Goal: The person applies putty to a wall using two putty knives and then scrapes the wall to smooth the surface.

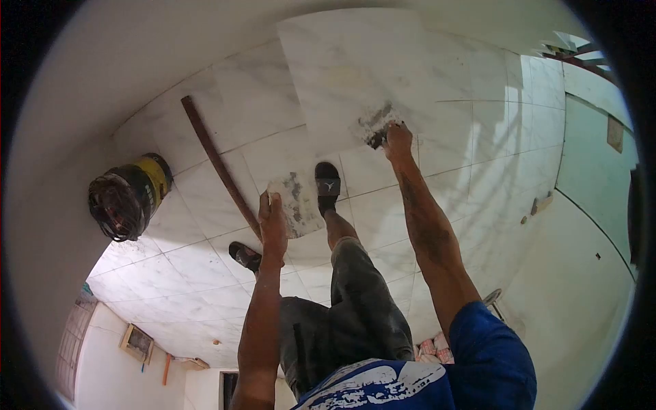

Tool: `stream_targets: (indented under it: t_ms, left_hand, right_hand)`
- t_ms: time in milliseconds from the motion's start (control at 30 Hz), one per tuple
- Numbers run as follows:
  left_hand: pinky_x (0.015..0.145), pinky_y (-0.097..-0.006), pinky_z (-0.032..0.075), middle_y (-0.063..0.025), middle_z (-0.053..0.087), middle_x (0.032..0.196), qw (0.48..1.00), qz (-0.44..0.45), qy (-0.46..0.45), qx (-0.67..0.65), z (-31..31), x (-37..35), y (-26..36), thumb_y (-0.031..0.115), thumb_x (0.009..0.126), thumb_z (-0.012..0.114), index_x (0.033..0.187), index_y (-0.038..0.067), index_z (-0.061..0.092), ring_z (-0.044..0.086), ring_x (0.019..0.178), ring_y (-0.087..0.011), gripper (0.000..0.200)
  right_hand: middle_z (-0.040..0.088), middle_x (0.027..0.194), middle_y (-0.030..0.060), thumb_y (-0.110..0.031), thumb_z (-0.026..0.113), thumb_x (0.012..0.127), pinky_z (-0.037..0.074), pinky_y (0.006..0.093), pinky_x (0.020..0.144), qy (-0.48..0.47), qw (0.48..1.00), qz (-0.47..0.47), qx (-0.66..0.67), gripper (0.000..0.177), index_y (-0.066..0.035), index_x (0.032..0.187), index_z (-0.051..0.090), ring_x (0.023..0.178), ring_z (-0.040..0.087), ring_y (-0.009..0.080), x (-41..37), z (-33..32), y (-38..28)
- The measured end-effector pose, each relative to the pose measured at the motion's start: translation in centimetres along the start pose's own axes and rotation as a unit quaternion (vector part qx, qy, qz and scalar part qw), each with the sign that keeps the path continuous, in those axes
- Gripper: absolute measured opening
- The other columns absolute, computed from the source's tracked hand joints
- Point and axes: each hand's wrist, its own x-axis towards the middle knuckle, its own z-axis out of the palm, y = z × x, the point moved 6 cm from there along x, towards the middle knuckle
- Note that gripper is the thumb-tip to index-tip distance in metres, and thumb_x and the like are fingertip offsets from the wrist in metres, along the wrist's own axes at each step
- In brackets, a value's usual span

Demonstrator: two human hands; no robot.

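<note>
- My left hand (273, 229): gripping the left edge of a smeared board (295, 205), thumb side up; fingers under it are hidden. Board is pale with grey patches, held out over the floor between my feet, wide face toward me.
- My right hand (398, 141): fingers curled round a smeared blade tool (376, 137); handle covered by my grip. Tool is at the lower part of the smooth white panel (348, 61), grey-and-white smears around it. Can't tell if the blade is touching the panel.
- Writing check: blue shirt (492, 355) has a big white print, partly cut off, can't read it. Right slipper (327, 187) has a small white logo on the strap, no legible name. Left slipper (244, 255) strap marking too small.
- Bucket (156, 174), black and yellow, off to my left: any label text unreadable. Dark cable (113, 201) bundled at its near end.
- Bags (435, 350) with reddish print, low right, partly behind me; lettering not legible.
- Brown bar (215, 155) lies on the marbled tile floor (198, 263), between bucket and board.
</note>
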Motion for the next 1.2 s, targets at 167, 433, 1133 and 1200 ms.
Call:
stream_targets:
  t_ms: [167,433,1133,1200]
  left_hand:
    - [0.071,-0.0249,0.041,-0.0001,0.054,0.094,0.996,0.006,0.014,-0.087,0.2,-0.9,0.9,0.032,0.101,0.052,0.121,0.004,0.054,0.046,0.082,-0.0088,0.034]
    - [0.069,-0.0235,0.040,0.0010,0.053,0.094,0.998,0.035,-0.012,-0.046,-0.4,-0.9,3.7,0.029,0.102,0.049,0.121,0.005,0.054,0.044,0.081,-0.0072,0.031]
    - [0.080,-0.0334,0.053,-0.0084,0.060,0.106,0.888,0.044,-0.103,-0.446,-8.1,-13.7,24.0,0.023,0.101,0.047,0.120,0.001,0.050,0.062,0.093,-0.0185,0.030]
    - [0.089,-0.0362,0.051,-0.0131,0.059,0.116,0.862,0.098,-0.140,-0.477,-12.9,-16.6,23.9,0.026,0.100,0.050,0.128,-0.001,0.048,0.060,0.105,-0.0236,0.039]
  right_hand:
    - [0.066,0.090,0.0152,-0.030,0.080,0.070,0.052,0.0413,0.075,0.074,0.996,-0.017,0.054,0.055,0.000,0.112,0.062,0.086,0.064,0.0362,6.1,-0.4,-3.4]
    - [0.066,0.106,0.0090,-0.038,0.076,0.079,0.050,0.0412,0.082,0.071,0.924,0.046,0.372,0.049,-0.008,0.113,0.059,0.102,0.062,0.0292,9.1,1.1,-2.7]
    - [0.057,0.129,0.0124,-0.013,0.050,0.097,0.043,0.0479,0.103,0.168,0.764,-0.458,0.422,0.031,-0.009,0.127,0.056,0.121,0.054,0.0333,-17.6,-47.6,-25.8]
    - [0.052,0.137,0.0139,-0.016,0.051,0.095,0.036,0.0522,0.110,0.159,0.717,-0.580,0.353,0.033,-0.009,0.127,0.056,0.131,0.047,0.0336,-21.5,-49.7,-30.5]
